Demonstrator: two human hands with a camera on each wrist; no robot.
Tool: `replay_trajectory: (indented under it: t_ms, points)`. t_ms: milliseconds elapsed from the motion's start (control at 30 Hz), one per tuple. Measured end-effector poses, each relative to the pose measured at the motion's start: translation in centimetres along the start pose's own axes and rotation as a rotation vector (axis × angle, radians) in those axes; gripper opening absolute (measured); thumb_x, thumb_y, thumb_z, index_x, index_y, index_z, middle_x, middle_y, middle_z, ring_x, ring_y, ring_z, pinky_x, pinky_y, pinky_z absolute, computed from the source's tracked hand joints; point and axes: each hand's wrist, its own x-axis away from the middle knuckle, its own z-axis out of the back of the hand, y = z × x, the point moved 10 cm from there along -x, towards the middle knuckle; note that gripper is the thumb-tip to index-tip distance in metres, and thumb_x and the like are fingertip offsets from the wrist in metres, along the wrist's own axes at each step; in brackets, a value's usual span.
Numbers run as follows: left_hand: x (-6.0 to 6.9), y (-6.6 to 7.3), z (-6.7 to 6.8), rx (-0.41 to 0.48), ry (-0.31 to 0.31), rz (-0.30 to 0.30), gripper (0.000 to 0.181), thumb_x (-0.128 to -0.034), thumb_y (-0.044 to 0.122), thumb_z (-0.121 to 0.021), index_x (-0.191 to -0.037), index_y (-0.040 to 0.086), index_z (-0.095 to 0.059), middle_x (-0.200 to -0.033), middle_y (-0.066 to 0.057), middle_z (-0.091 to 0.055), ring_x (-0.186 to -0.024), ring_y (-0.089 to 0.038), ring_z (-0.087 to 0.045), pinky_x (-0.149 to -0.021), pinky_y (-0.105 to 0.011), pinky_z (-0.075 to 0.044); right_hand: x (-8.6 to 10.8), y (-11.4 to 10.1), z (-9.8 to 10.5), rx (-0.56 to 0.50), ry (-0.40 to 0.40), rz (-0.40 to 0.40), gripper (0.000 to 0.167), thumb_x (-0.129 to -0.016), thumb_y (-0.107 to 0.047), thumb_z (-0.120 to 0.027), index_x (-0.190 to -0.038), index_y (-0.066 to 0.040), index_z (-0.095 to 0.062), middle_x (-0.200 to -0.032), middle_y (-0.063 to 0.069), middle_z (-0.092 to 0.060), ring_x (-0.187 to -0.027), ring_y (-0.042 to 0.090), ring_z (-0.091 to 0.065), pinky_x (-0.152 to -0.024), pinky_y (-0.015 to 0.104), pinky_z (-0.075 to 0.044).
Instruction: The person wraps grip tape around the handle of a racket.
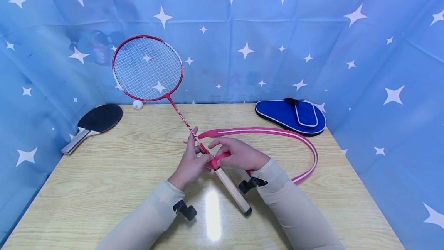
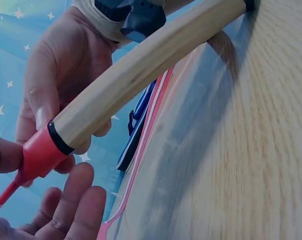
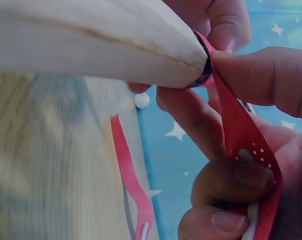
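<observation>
A red badminton racket (image 1: 180, 116) slants across the head view, its bare wooden handle (image 1: 233, 190) toward the front and its strung head raised at the back left. The left hand (image 1: 192, 164) holds the racket at the red cone just above the handle, thumb on the cone. Beside it, the right hand (image 1: 241, 155) pinches a red-pink grip tape (image 3: 240, 125) against the handle's top end; the tape runs over its curled fingers in the right wrist view. From there the tape (image 1: 312, 153) loops over the table to the right, its other end behind the left hand.
A black table tennis bat (image 1: 101, 118) lies at the table's back left, with a white ball (image 1: 137, 104) near the back edge. A blue bat case (image 1: 288, 115) lies at the back right. Behind the wooden table (image 1: 114, 180) hangs a blue starred curtain.
</observation>
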Motion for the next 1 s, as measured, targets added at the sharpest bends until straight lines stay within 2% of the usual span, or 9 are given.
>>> replay_trajectory:
  t_ms: [133,267,467,700,833,1000]
  points:
    - [-0.05,0.15,-0.02,0.006,-0.009,-0.011,0.102,-0.0924,-0.004,-0.062,-0.167,0.039,-0.006,-0.106,-0.021,-0.063,-0.07,-0.026,-0.076,-0.072,-0.052,-0.065,-0.17,0.15,0.02,-0.024,0.011,0.01,0.05,-0.091,0.0,-0.071,-0.138,-0.006,-0.057,-0.095,0.005,-0.077,-0.086,0.022,-0.07,-0.079,0.033,-0.057]
    - [0.0,0.37,-0.08,0.036,-0.003,-0.033,0.1,-0.0925,-0.008,-0.062,-0.167,0.031,-0.008,-0.113,-0.028,-0.062,-0.072,-0.025,-0.076,-0.077,-0.051,-0.065,-0.17,0.12,0.16,-0.014,0.031,0.023,0.051,-0.09,-0.002,-0.075,-0.139,-0.009,-0.06,-0.093,0.005,-0.076,-0.086,0.023,-0.069,-0.077,0.035,-0.057]
    - [0.17,0.46,-0.18,0.047,0.012,-0.059,0.095,-0.0921,-0.01,-0.06,-0.166,0.024,-0.012,-0.126,-0.037,-0.056,-0.077,-0.026,-0.077,-0.075,-0.041,-0.066,-0.06,-0.18,0.26,0.046,0.038,0.048,0.05,-0.091,-0.009,-0.081,-0.138,-0.017,-0.066,-0.096,0.003,-0.076,-0.089,0.023,-0.07,-0.078,0.036,-0.059]
    - [0.28,0.25,0.04,-0.021,0.024,-0.068,0.098,-0.0936,0.004,-0.076,-0.164,0.033,-0.014,-0.094,-0.018,-0.067,-0.07,-0.027,-0.076,-0.07,-0.04,-0.066,0.05,-0.41,0.39,0.053,0.06,0.035,0.05,-0.091,0.002,-0.072,-0.138,-0.008,-0.062,-0.095,0.004,-0.074,-0.083,0.021,-0.067,-0.072,0.033,-0.057]
    - [0.25,0.33,0.0,0.014,0.038,-0.076,0.098,-0.0933,-0.001,-0.073,-0.163,0.03,-0.013,-0.088,-0.017,-0.067,-0.069,-0.025,-0.074,-0.069,-0.037,-0.066,0.16,-0.66,0.64,0.082,0.098,0.023,0.048,-0.091,0.003,-0.072,-0.136,-0.009,-0.061,-0.094,0.003,-0.074,-0.08,0.019,-0.066,-0.069,0.03,-0.055]
    - [0.29,0.29,-0.08,0.055,0.074,-0.073,0.1,-0.0929,-0.005,-0.071,-0.164,0.027,-0.009,-0.088,-0.017,-0.066,-0.07,-0.023,-0.075,-0.071,-0.036,-0.066,0.28,-0.68,0.78,0.093,0.138,0.006,0.047,-0.09,0.004,-0.073,-0.133,-0.01,-0.062,-0.094,0.001,-0.075,-0.081,0.019,-0.068,-0.071,0.03,-0.057]
